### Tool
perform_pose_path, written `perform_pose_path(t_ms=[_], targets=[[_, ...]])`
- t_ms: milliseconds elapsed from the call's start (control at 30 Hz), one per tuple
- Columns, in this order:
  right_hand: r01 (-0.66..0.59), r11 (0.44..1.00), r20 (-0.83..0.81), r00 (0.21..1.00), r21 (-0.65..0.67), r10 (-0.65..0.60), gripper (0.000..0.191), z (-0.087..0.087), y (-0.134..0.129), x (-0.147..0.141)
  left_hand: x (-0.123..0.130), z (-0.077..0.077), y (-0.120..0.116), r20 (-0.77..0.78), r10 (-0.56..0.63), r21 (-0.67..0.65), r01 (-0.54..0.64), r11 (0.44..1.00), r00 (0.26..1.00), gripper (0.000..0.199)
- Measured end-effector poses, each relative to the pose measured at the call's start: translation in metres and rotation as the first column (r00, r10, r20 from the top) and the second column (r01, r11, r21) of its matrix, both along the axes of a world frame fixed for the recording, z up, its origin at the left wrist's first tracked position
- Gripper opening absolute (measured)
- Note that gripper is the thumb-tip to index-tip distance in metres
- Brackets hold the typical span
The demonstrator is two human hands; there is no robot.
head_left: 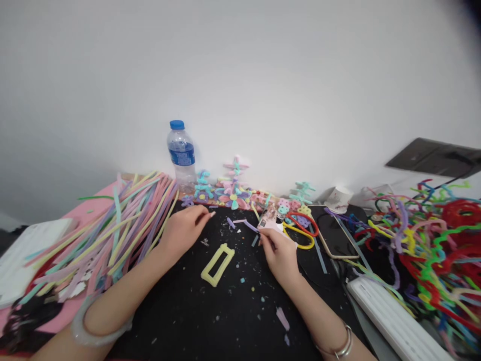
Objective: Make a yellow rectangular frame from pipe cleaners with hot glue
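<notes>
My right hand (280, 253) pinches one end of a short purple pipe cleaner (251, 226), which points left over the black mat (176, 311). To its left, my left hand (185, 229) hovers over the mat with thumb and fingers together; whether anything small is between them I cannot make out. Between my forearms lies a yellow pipe-cleaner rectangle (206, 276) with an open middle. A short purple scrap (230, 223) rests near the tip of the held piece. Just beyond my right hand are scissors with red and yellow handles (299, 244).
Pastel pipe cleaners (130, 220) are heaped at left, bright tangled ones (432, 250) at right. Along the wall stand a water bottle (182, 155) and pipe-cleaner flowers (233, 200). A phone (338, 235), paper cup (338, 198) and white power strip (394, 316) are at right.
</notes>
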State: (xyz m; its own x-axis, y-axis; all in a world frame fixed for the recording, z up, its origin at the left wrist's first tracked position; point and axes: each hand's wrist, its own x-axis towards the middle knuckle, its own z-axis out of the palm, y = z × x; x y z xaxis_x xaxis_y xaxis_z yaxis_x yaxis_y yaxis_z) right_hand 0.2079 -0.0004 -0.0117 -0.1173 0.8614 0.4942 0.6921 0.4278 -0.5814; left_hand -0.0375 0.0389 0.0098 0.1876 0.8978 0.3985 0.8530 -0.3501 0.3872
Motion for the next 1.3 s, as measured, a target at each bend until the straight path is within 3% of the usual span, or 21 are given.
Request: perform_pose_path(t_ms=[100,267,500,767,967,1100,1300], targets=[[0.002,0.999,-0.012,1.0,-0.038,-0.002,0.015,-0.001,0.002,0.0,-0.005,-0.002,0.004,0.043,0.064,-0.02,-0.063,0.998,0.997,0.021],[-0.06,0.996,-0.005,0.998,-0.071,0.06,0.014,-0.003,0.002,-0.003,0.0,-0.009,0.002,0.209,-0.081,-0.136,0.111,0.984,0.975,0.024],[-0.168,0.983,-0.001,0.986,-0.081,0.168,0.015,-0.002,-0.002,-0.006,0.01,-0.013,-0.006,0.33,-0.151,-0.227,0.234,0.946,0.932,0.014],[-0.314,0.948,0.044,0.948,-0.043,0.316,0.013,-0.006,-0.01,-0.012,0.005,0.004,-0.015,0.154,-0.167,-0.33,0.21,0.92,0.974,0.028],[-0.414,0.904,0.227,0.875,-0.111,0.428,0.024,0.002,-0.019,-0.021,0.002,0.0,-0.017,0.141,-0.26,-0.296,0.292,0.91,0.955,0.028],[-0.384,0.909,0.315,0.853,-0.162,0.416,0.022,0.0,-0.023,-0.028,0.002,-0.004,-0.02,0.13,-0.319,-0.381,0.345,0.858,0.939,0.032],[-0.366,0.914,0.428,0.808,-0.174,0.405,0.015,-0.003,-0.024,-0.03,0.004,-0.007,-0.024,0.12,-0.306,-0.423,0.327,0.845,0.944,0.028]])
